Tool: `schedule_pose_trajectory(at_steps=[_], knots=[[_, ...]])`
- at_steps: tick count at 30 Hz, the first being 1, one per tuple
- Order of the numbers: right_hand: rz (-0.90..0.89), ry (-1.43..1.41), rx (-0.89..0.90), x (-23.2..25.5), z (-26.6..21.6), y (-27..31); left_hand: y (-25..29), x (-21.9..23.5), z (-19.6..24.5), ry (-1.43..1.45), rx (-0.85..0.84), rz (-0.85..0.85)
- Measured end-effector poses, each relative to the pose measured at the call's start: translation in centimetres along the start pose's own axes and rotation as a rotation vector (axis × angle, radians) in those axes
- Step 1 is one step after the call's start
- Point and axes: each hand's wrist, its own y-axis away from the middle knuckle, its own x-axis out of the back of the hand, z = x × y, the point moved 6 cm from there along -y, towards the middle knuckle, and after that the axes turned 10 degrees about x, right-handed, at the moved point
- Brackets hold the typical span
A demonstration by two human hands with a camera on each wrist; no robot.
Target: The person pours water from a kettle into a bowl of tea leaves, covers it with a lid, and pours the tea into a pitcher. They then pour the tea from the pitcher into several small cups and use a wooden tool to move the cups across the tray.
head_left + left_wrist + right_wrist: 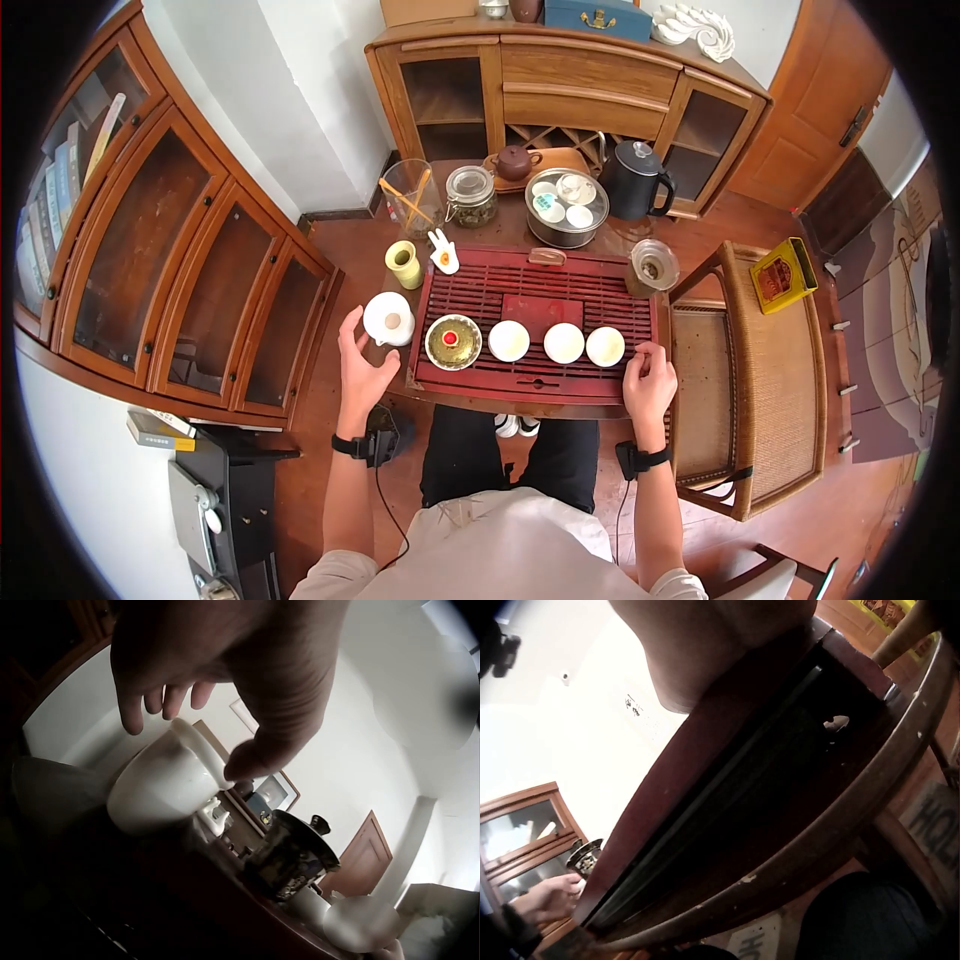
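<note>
My left hand (365, 365) is spread around a white pitcher (389, 319) with a round lid knob or strainer on top, just left of the tray. In the left wrist view the thumb tip is right at the rim of the pitcher (169, 780), and the other fingers reach over its far side without curling round it. My right hand (650, 382) rests at the right edge of the red slatted tea tray (480, 385), fingers loosely bent and holding nothing. Along the tray's front stand a patterned lidded gaiwan (453, 342) with a red knob and three white cups (564, 343).
Behind the tray are a glass jar (471, 195), a steel bowl of cups (567, 208), a brown teapot (516, 163) and a black kettle (637, 180). A yellow-green vase (403, 264) and a hand-shaped ornament (443, 252) stand at the left. A glass strainer cup (652, 268) is at right.
</note>
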Motion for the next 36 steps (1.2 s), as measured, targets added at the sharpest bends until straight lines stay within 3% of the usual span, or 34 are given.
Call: schedule_pose_trajectory(at_steps=[2,4,7,13,30,36], knots=[[-0.010,-0.017,0.003,-0.1,-0.1,0.0,-0.9,-0.5,-0.4,0.028,-0.015,-0.043],[-0.009,-0.014,0.003,0.0,-0.2,0.0,-1.7,-1.2,-0.9,0.170,0.091,-0.133],[0.002,-0.009,0.001,0.0,-0.1,0.0,-2.6,-1.4,-0.1,-0.005,-0.001,-0.099],[0.011,0.013,-0.014,0.0,-0.1,0.0,-3.8,-1.2,1.2,-0.134,-0.028,-0.034],[0.014,0.002,-0.008,0.1,-0.3,0.0,-4.7,2.3,5.7,-0.076,-0.027,-0.100],[0.018,0.002,-0.016,0.0,-0.1,0.0,-6.9,1.5,7.3,0.134,0.056,-0.342]])
